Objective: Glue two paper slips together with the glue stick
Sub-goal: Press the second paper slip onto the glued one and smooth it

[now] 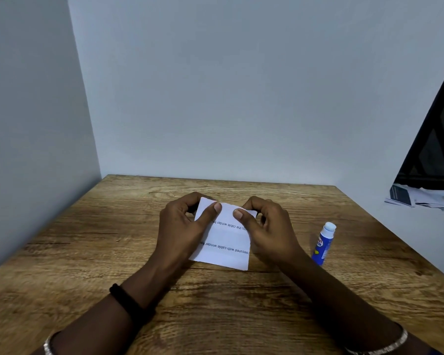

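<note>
2 grips | left hand (pixel 182 224) pinches paper slips (pixel 226 242) | right hand (pixel 267 226) pinches same

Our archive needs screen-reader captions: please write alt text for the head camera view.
A left hand and a right hand pinch the far edge of printed white paper on a wooden table, thumbs on top. A blue glue stick stands right of the right hand, untouched.

Wooden table (pixel 92 252) in a pale grey-walled corner (pixel 92 98).
</note>
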